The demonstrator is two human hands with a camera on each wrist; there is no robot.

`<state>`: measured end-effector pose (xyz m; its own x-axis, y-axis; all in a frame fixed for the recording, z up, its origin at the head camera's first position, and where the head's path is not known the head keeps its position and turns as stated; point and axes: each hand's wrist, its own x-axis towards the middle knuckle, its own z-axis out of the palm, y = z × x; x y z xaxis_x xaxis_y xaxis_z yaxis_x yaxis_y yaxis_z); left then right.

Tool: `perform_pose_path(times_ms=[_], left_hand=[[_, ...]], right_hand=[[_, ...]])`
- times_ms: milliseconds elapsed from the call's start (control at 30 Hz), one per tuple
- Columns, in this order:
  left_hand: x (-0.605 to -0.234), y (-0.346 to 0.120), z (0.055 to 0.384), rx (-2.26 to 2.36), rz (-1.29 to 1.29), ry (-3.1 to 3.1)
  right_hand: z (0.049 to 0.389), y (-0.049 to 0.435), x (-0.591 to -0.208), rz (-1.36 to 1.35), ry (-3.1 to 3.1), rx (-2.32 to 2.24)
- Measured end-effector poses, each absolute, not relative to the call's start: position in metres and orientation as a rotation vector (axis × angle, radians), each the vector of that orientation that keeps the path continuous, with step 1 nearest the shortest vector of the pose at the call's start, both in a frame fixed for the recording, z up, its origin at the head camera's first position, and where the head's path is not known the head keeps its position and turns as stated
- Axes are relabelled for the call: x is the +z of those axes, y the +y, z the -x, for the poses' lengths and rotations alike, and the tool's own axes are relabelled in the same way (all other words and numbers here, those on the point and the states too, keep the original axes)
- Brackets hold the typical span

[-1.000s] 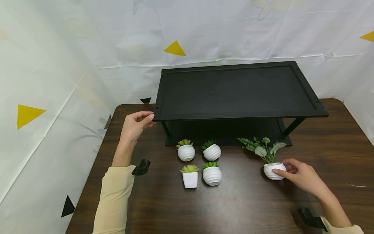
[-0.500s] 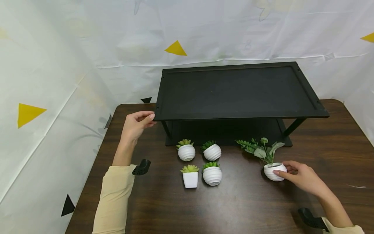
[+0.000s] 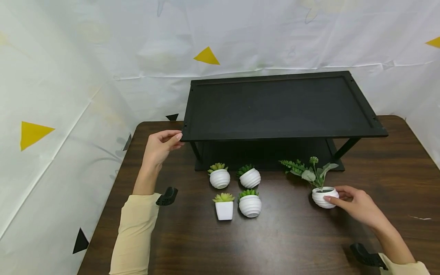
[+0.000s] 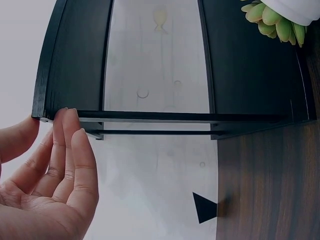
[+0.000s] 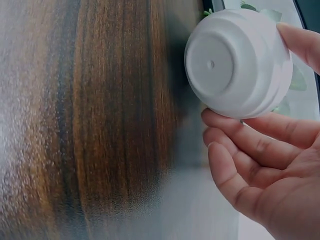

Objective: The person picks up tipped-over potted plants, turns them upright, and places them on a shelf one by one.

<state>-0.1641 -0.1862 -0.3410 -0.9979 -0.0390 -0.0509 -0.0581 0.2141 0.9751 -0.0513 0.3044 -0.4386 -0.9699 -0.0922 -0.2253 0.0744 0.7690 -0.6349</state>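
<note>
In the head view my left hand [image 3: 159,147] pinches the front left corner of a black two-tier shelf [image 3: 282,107], thumb above and fingers below. The left wrist view shows the fingertips [image 4: 72,115] against the end of the upper board. My right hand [image 3: 359,206] holds a potted plant [image 3: 324,197] by its ribbed white pot, thumb on one side and fingers on the other. Its fern-like sprigs and pale leaves lean toward the shelf. The right wrist view shows the pot's round base [image 5: 212,64], tilted up off the wooden table.
Several small succulents in white pots lie in front of the shelf: a ribbed pot [image 3: 220,178], another tipped over [image 3: 250,178], a square pot [image 3: 224,211] and a round one [image 3: 250,206]. A white curtain [image 3: 275,38] hangs behind the brown table [image 3: 275,244].
My right hand has shifted the potted plant slightly away from me and to the right, and its stems stand a little more upright. My left hand stays on the shelf corner.
</note>
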Motion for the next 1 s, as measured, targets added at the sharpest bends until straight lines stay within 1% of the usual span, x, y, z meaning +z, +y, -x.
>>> perform_pose_path(times_ms=[367,800,1000], left_hand=[[-0.342,-0.186,0.165,1.946,0.116,2.434],[-0.343,-0.186,0.165,1.966,0.112,2.423],[-0.344,-0.186,0.165,1.975,0.109,2.424]], right_hand=[[0.050,0.307,-0.442,0.019,2.705,-1.111],[0.050,0.322,-0.447,0.193,2.614,-1.215],[0.052,0.321,-0.449,0.190,2.635,-1.221]])
